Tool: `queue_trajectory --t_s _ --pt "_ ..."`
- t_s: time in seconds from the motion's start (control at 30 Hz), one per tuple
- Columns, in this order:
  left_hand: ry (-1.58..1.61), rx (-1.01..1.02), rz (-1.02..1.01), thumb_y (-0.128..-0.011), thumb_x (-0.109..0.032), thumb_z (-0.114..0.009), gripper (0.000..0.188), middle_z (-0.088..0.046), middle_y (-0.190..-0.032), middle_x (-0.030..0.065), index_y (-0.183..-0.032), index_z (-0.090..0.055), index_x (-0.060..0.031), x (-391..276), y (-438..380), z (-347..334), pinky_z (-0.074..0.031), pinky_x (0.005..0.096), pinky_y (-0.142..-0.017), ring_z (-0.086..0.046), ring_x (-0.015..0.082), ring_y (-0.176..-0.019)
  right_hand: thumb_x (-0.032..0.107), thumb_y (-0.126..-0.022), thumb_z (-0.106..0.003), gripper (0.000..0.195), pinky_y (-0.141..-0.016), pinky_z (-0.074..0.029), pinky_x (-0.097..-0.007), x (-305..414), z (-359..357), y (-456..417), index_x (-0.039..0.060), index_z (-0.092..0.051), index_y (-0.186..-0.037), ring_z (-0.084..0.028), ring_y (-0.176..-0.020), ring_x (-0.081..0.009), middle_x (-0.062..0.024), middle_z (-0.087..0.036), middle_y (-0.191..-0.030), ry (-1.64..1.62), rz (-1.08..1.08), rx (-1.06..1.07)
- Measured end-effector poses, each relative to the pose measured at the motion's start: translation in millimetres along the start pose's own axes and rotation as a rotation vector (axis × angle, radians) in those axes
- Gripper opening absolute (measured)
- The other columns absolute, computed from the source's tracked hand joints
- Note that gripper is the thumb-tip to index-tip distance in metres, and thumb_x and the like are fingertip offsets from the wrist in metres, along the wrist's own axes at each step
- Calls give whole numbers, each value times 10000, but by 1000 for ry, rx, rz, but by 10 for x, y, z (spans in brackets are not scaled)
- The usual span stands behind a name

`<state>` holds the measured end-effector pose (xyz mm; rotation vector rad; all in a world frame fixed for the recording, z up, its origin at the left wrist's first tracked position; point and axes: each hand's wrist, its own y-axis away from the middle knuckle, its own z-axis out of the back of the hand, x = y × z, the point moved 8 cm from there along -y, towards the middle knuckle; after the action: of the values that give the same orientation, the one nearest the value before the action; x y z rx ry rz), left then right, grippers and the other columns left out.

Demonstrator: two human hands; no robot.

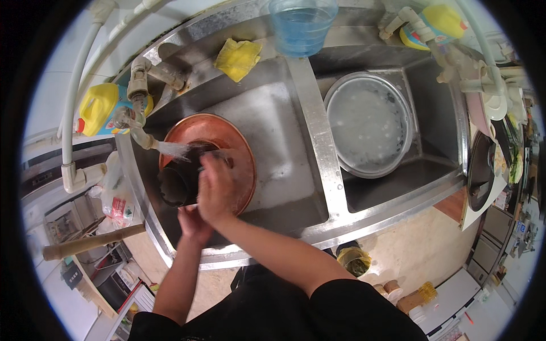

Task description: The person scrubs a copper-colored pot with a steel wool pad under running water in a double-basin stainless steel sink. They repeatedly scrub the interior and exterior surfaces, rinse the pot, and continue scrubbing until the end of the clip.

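Note:
In the left basin of a steel sink, a dark round vessel [174, 184] is tilted over a wide copper-coloured pan or lid [242, 164]. My left hand [194, 223] grips the near edge of the dark vessel, its fingers partly hidden. Blurred by motion, my right hand [217, 185] lies over the vessel's right side; whether it holds something cannot be made out. Water [172, 148] runs from a tap [145, 138] onto the vessel. Foamy water [277, 140] fills much of this basin.
A round metal basin [369, 123] of cloudy water sits in the right sink basin. A yellow cloth [238, 59] and a blue translucent bucket [300, 30] are on the back ledge. Yellow detergent jugs stand at left [100, 106] and right [441, 25]. A wooden handle [94, 243] juts out at left.

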<state>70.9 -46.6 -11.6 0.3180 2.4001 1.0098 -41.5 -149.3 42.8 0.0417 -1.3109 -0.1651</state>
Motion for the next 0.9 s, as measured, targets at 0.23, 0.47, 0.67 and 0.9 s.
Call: queue_trajectory --t_s 0.23,0.47,0.67,0.9 --pt "-269 391 273 -1032 -518 -472 573 -568 -1452 99 -1463 -517 -143 -1135 -1156 251 -415 435 -1151 -526 271 -1350 248 -1012 -533 338 -1128 -375 -493 -354 -138 -268 54 -636 -1269 -537 -1279 -403 -198 -606 -1339 -178 202 29" --pt "-120 10 -95 -967 -606 -515 660 -573 -1434 101 -1421 -546 -128 -809 -974 477 -390 486 -1162 -524 302 -1334 523 -1038 -367 670 -1153 -353 -438 -1591 -376 -605 26 -473 -1475 -448 -1397 -428 -264 -493 -1494 -145 -914 87" --pt "275 -261 -79 -872 -742 -529 850 -517 -1498 87 -1481 -481 -152 202 -513 398 -381 563 -1147 -490 330 -1367 486 -1056 -315 632 -1123 -377 -470 -1490 -366 103 31 -450 -1473 -491 -1337 -443 -258 -545 -1429 -286 -1000 -16" --pt "-135 -88 28 -934 -669 -530 790 -544 -1486 94 -1504 -477 -124 -427 -377 196 -410 462 -1153 -528 278 -1357 149 -1011 -527 387 -1132 -366 -469 96 -61 -17 48 -559 -1383 -502 -1325 -376 -192 -598 -1368 -180 116 -78"
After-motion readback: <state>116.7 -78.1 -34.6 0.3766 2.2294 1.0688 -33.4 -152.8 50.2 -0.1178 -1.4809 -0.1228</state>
